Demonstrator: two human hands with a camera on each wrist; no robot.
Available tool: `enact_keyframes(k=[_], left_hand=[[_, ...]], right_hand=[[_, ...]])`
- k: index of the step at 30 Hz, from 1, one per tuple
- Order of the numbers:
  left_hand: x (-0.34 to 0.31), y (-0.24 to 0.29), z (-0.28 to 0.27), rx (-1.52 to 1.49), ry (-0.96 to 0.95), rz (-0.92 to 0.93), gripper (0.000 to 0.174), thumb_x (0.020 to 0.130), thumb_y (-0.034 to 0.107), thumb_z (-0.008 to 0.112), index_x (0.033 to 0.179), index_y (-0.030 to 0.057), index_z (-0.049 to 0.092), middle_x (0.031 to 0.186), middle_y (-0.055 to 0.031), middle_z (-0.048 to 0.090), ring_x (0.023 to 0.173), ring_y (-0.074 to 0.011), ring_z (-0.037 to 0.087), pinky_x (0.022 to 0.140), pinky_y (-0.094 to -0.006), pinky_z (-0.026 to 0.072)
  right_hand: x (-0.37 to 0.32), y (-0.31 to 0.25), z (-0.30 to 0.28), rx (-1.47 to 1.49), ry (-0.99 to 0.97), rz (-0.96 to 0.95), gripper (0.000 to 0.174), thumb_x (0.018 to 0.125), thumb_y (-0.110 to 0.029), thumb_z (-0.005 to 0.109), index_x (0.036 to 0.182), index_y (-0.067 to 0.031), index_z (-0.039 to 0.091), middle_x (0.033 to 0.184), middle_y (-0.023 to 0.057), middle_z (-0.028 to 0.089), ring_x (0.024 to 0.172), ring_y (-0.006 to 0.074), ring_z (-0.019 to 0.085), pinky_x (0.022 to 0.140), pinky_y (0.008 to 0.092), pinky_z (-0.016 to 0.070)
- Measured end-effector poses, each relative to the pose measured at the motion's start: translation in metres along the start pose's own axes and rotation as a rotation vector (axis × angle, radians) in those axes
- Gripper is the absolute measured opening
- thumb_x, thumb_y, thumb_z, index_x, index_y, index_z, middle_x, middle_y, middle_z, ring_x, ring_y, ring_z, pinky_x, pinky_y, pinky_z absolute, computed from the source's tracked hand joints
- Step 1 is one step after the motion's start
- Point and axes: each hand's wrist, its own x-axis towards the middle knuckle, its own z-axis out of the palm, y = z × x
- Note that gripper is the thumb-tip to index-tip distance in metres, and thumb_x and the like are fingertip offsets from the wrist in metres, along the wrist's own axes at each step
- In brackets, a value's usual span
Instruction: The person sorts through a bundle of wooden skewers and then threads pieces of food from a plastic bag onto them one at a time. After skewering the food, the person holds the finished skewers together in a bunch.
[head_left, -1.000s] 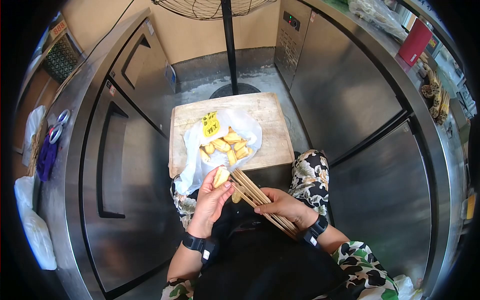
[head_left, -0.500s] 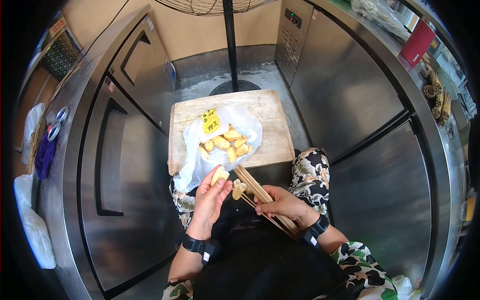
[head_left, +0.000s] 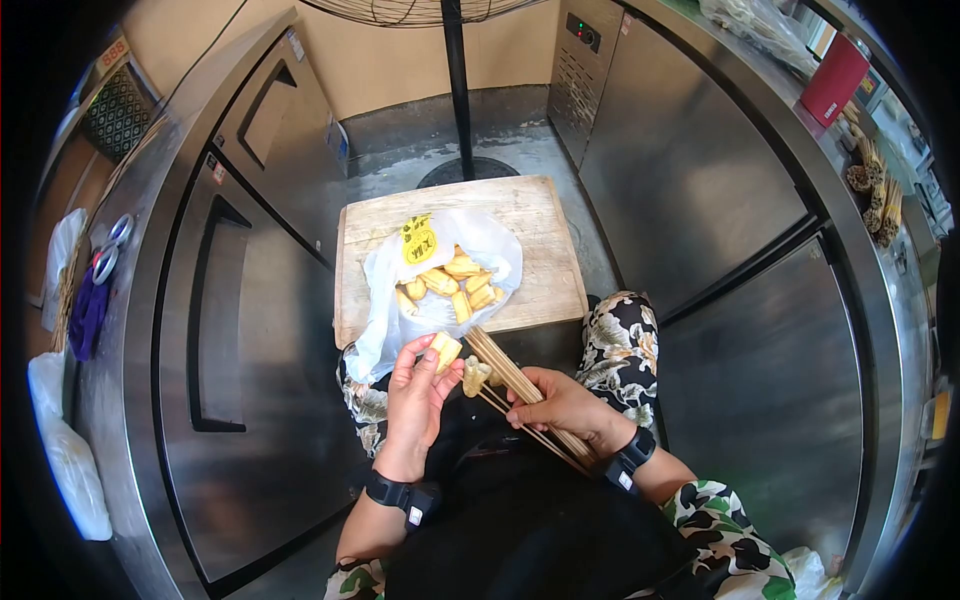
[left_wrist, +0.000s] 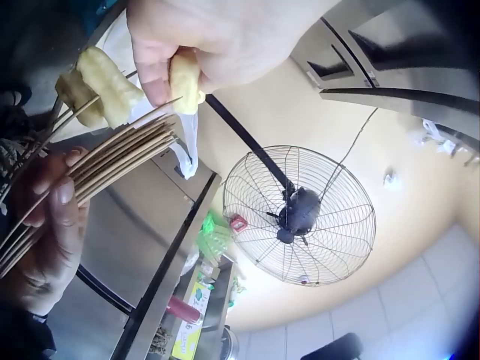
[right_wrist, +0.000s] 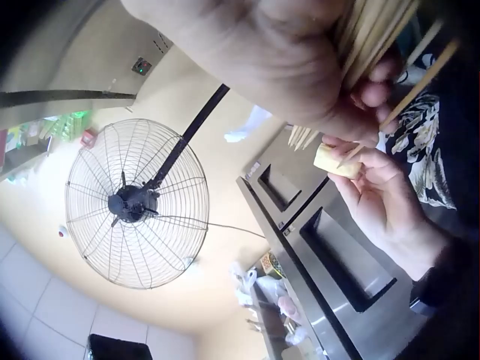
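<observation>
A pale yellow food piece (head_left: 445, 350) is pinched between the thumb and fingers of the left hand (head_left: 412, 405). The right hand (head_left: 570, 411) grips a bundle of thin wooden sticks (head_left: 507, 367) that slants up toward the left hand. Two sticks stand apart from the bundle, with yellowish pieces (head_left: 476, 376) on their ends beside the left fingertips. In the left wrist view a stick's tip lies at the held piece (left_wrist: 184, 82); whether it has gone in, I cannot tell. Beyond the hands, a white plastic bag (head_left: 385, 312) lies open with several yellow pieces (head_left: 438, 282) inside.
The bag lies on a wooden board (head_left: 545, 240) in front of the knees. Steel cabinets (head_left: 700, 150) flank both sides, and a wire fan on a black pole (head_left: 459, 95) stands behind. Scissors (head_left: 108, 250) lie on the left counter; a red bottle (head_left: 836, 80) stands on the right one.
The loose sticks with yellowish pieces have come into view beside the left fingers, separated from the bundle. The left hand has turned its piece slightly and still pinches it.
</observation>
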Motion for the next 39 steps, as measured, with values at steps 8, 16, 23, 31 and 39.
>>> enact_keyframes(k=[8, 16, 23, 31, 39], left_hand=[[-0.006, -0.019, 0.011, 0.231, -0.051, 0.119, 0.022, 0.094, 0.011, 0.054, 0.114, 0.0026, 0.053, 0.101, -0.0079, 0.063, 0.087, -0.0151, 0.063, 0.078, -0.0276, 0.0524], [-0.003, -0.015, 0.009, 0.787, -0.053, 0.413, 0.024, 0.089, 0.007, 0.061, 0.111, 0.0002, 0.062, 0.101, -0.0075, 0.065, 0.085, -0.0118, 0.062, 0.076, -0.0241, 0.0496], [-0.012, -0.008, 0.029, 1.000, -0.216, 0.507, 0.022, 0.088, 0.006, 0.061, 0.108, -0.0008, 0.064, 0.100, -0.0101, 0.068, 0.092, -0.0123, 0.063, 0.079, -0.0271, 0.0488], [0.112, -0.016, -0.018, 1.236, 0.086, 0.351, 0.023, 0.083, 0.018, 0.065, 0.094, -0.0011, 0.058, 0.085, -0.0142, 0.066, 0.080, -0.0249, 0.064, 0.070, -0.0337, 0.0492], [0.151, -0.056, -0.034, 1.512, 0.109, 0.239, 0.034, 0.073, 0.024, 0.072, 0.091, 0.0029, 0.052, 0.078, -0.0182, 0.062, 0.077, -0.0351, 0.061, 0.070, -0.0406, 0.0485]], right_hand=[[-0.001, -0.002, 0.000, -0.002, 0.062, -0.035, 0.020, 0.080, -0.001, 0.068, 0.090, -0.0051, 0.052, 0.072, 0.0027, 0.060, 0.053, 0.0044, 0.050, 0.046, 0.0170, 0.0367], [-0.003, -0.003, -0.004, 0.037, 0.076, -0.045, 0.021, 0.079, -0.001, 0.068, 0.091, -0.0049, 0.051, 0.072, 0.0032, 0.060, 0.053, 0.0049, 0.049, 0.046, 0.0173, 0.0363], [-0.004, -0.004, -0.008, 0.034, 0.138, -0.055, 0.022, 0.079, 0.000, 0.067, 0.092, -0.0047, 0.051, 0.072, 0.0028, 0.059, 0.053, 0.0050, 0.049, 0.046, 0.0177, 0.0366], [-0.011, -0.005, -0.017, 0.091, 0.101, -0.084, 0.018, 0.083, -0.003, 0.061, 0.100, -0.0027, 0.056, 0.083, 0.0018, 0.061, 0.064, 0.0049, 0.055, 0.058, 0.0175, 0.0441], [-0.017, -0.010, -0.010, 0.105, 0.086, -0.052, 0.021, 0.081, -0.004, 0.061, 0.102, -0.0023, 0.058, 0.084, -0.0032, 0.059, 0.073, 0.0018, 0.053, 0.064, 0.0167, 0.0428]])
